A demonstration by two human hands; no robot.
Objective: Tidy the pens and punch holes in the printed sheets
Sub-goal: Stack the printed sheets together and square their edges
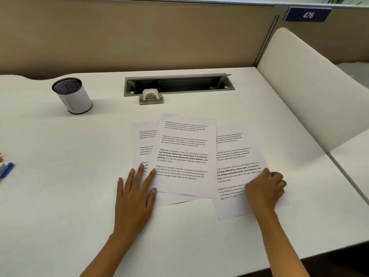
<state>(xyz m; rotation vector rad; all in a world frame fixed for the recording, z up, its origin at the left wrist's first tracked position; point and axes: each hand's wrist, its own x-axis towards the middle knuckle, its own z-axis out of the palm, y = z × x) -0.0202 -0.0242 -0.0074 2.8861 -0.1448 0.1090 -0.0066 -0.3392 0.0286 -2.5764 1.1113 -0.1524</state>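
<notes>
Three printed sheets lie fanned out and overlapping on the white desk: a top middle sheet [185, 154], a left sheet [144, 144] under it and a right sheet [235, 156]. My left hand [135, 194] rests flat, fingers spread, on the left sheet's lower edge. My right hand [263, 188] lies on the right sheet with its fingers curled at the sheet's right edge. A small beige hole punch [151, 96] stands behind the sheets. A white mesh pen cup [72, 95] stands at the back left. Several pens [5, 166], blue and orange, lie at the left edge.
An open grey cable tray [177, 83] is set into the desk behind the punch. A beige partition wall [129, 37] closes the back. A white divider panel [311, 86] rises at the right, with a desk seam [347, 176] beside it.
</notes>
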